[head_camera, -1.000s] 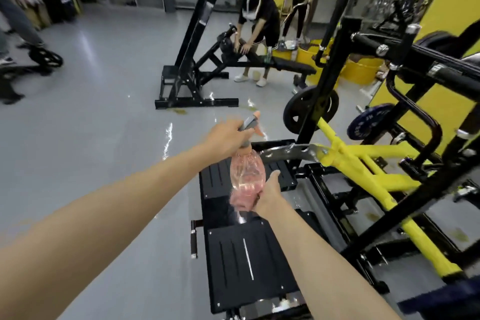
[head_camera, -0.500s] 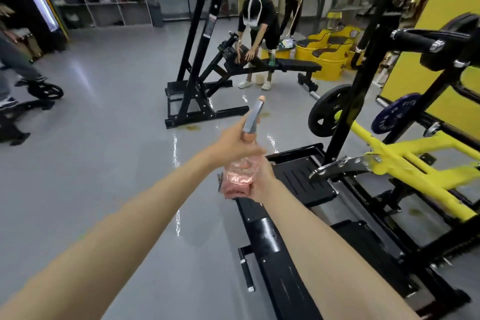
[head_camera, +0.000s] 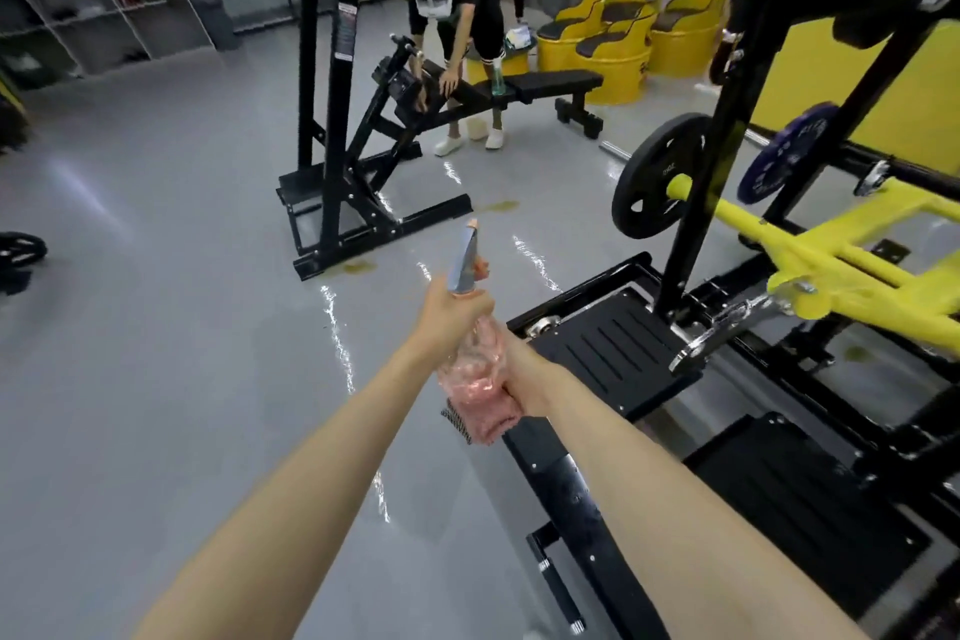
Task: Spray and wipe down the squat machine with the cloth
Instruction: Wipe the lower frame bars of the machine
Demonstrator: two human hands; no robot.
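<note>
My left hand (head_camera: 451,314) grips the neck of a clear spray bottle (head_camera: 471,359) with a grey trigger head pointing up and away. My right hand (head_camera: 524,382) cups the bottle's base from the right and also holds a pink cloth (head_camera: 485,418) bunched under it. Both hands hover over the floor just left of the squat machine (head_camera: 613,353), whose black foot plates lie to the right. Its yellow lever arm (head_camera: 852,270) and black upright frame rise at the right, with weight plates on them.
Ahead stands a black rack with a bench (head_camera: 550,83), where another person (head_camera: 457,16) bends over it. Yellow barrel seats (head_camera: 618,52) line the far wall. Grey shelves (head_camera: 109,10) stand at the back left. Shiny grey floor (head_camera: 156,327) spreads to the left.
The view has swung up and left, so the foot plates now lie right of my hands. Both hands keep hold of the bottle and cloth, with the nozzle tilted further upward.
</note>
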